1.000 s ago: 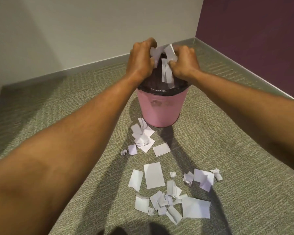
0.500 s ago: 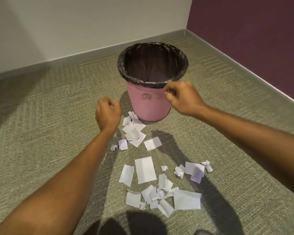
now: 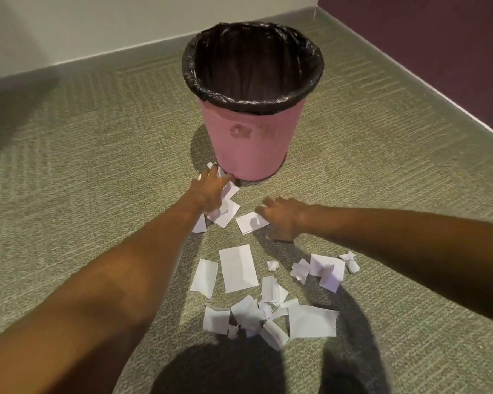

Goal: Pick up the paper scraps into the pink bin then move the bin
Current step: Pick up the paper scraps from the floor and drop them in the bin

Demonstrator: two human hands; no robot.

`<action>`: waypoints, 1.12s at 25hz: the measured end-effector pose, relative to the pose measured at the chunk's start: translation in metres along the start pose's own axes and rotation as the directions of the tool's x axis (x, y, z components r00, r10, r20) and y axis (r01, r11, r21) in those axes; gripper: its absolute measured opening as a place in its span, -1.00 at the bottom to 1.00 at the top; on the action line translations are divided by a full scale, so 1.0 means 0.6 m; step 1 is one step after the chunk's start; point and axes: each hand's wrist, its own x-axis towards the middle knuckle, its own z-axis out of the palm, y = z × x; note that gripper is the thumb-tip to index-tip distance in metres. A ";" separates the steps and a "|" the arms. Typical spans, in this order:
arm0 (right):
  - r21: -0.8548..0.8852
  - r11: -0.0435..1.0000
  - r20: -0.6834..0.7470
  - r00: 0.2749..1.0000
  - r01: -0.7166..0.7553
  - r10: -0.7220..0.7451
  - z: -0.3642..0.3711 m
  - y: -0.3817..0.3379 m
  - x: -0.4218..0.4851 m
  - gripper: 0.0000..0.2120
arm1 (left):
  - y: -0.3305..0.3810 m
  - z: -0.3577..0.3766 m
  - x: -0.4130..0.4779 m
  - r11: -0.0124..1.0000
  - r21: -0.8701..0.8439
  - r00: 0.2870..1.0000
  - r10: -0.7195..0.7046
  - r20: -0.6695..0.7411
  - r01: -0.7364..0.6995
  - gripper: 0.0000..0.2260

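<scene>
Pink bin (image 3: 251,143), one, black-lined, stood upright on the carpet (image 3: 83,166). Left hand (image 3: 211,189), grip spread, pressed scraps (image 3: 225,209) at the bin's base. Right hand (image 3: 279,217), fingers curled, touched one scrap (image 3: 249,223). Roughly twenty pieces lay nearer.

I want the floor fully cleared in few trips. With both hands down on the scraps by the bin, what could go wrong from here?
The left hand works scraps right against the foot of the pink bin; a push could nudge or tip the bin. The flat rectangular scrap under the right hand lies flush on the carpet and may slip the fingers. The small crumpled scrap is easily overlooked.
</scene>
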 end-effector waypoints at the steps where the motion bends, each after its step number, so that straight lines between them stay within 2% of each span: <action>1: -0.003 1.000 -0.018 1.000 -0.004 0.004 0.009 -0.009 0.019 -0.40 | -0.001 0.002 0.013 0.999 0.041 0.998 0.011 0.057 -0.014 -0.26; 4: 0.070 0.998 -0.122 0.992 -0.009 0.017 0.028 -0.040 0.068 -0.38 | -0.003 -0.002 0.038 0.988 0.136 0.974 0.034 0.224 -0.066 -0.06; 6: 0.143 0.989 -0.163 0.985 -0.035 0.058 0.035 -0.057 0.098 -0.35 | -0.001 -0.013 0.042 0.981 0.155 0.962 0.077 0.262 -0.121 -0.10; 10: 0.203 0.978 -0.168 0.982 -0.056 0.091 0.049 -0.069 0.145 -0.28 | -0.010 -0.011 0.042 0.980 0.101 0.964 0.145 0.223 -0.171 -0.16; 13: 0.126 0.992 -0.271 0.962 0.012 0.022 0.067 -0.066 0.145 -0.49 | -0.024 -0.001 0.031 0.980 0.071 0.967 0.170 0.191 -0.187 -0.14; 16: 0.018 0.994 -0.370 0.924 0.110 -0.096 0.088 -0.060 0.127 -0.63 | -0.019 -0.001 0.010 0.966 0.097 0.964 0.224 0.142 -0.238 -0.34; 20: -0.072 0.985 -0.336 0.926 0.157 -0.173 0.112 -0.043 0.090 -0.65 | -0.014 0.021 -0.020 0.959 0.059 0.957 0.271 0.102 -0.277 -0.65; 23: -0.006 0.980 -0.317 0.929 0.199 -0.191 0.116 -0.016 0.054 -0.71 | -0.016 0.036 -0.042 0.950 0.002 0.944 0.311 0.110 -0.313 -0.71; 25: 0.032 0.981 -0.252 0.952 0.190 -0.176 0.119 -0.002 0.031 -0.62 | -0.012 0.042 -0.065 0.941 0.037 0.940 0.333 0.079 -0.337 -0.77; 28: 0.085 0.996 -0.115 0.993 0.034 -0.024 0.127 0.000 0.004 -0.38 | -0.004 0.051 -0.105 0.956 0.007 0.955 0.291 0.059 -0.292 -0.80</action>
